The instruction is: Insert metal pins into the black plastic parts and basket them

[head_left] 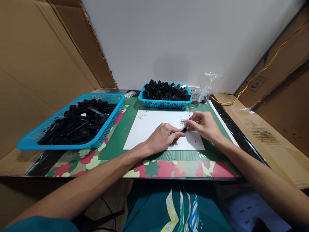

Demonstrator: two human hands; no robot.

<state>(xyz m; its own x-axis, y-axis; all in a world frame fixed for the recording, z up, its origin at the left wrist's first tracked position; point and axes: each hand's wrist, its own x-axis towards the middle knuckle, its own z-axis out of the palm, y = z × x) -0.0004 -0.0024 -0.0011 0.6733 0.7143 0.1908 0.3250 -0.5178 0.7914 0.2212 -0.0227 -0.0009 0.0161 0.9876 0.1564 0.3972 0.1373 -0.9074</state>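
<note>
Over the white sheet, my left hand pinches a small black part between thumb and fingers. My right hand is closed at the other side of that part, its thumb and fingertips pressed together; whatever they hold is too small to make out. Tiny metal pieces lie in a loose pile beside my right fingertips. A second scatter of small pieces is at the sheet's back left, and a darker pile shows partly below my left hand.
A large blue basket of long black parts stands left. A smaller blue basket of black pieces sits at the back, beside clear plastic bags. Cardboard flanks both sides; a yellow cable runs at right.
</note>
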